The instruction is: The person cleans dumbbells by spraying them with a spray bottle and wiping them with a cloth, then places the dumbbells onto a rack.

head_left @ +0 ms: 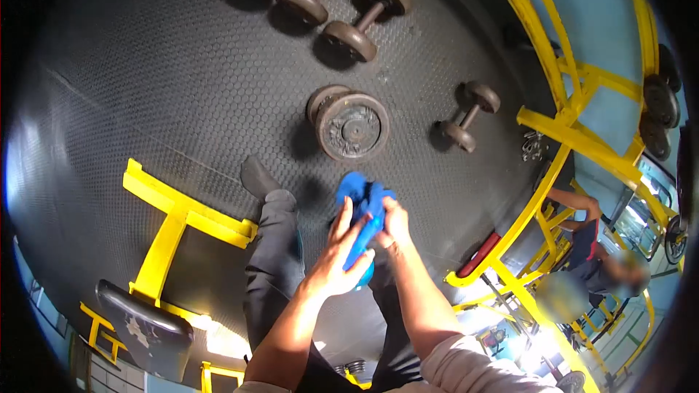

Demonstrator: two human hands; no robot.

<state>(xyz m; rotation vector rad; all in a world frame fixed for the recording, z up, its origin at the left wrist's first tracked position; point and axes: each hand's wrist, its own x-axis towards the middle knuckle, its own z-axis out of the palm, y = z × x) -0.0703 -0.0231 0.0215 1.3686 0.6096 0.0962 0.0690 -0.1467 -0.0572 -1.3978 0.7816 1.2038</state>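
A bunched blue cloth [373,215] is between my two hands, over the floor just in front of my legs. My left hand [336,258] is closed on its near side, thumb and fingers about the cloth. My right hand [394,224] pinches its right edge. Below the cloth a teal rounded thing [366,276] shows in part; I cannot tell what it is or whether a hand touches it. Beyond my hands, a large worn dumbbell [354,127] rests on the floor, its round plate turned toward me.
Several brown dumbbells [349,40] line the far floor. A smaller dumbbell [470,118] lies to the right. A yellow frame [175,225] with a torn black pad [145,327] stands left. Yellow machine bars [553,131] rise on the right, with another person [590,247] beyond.
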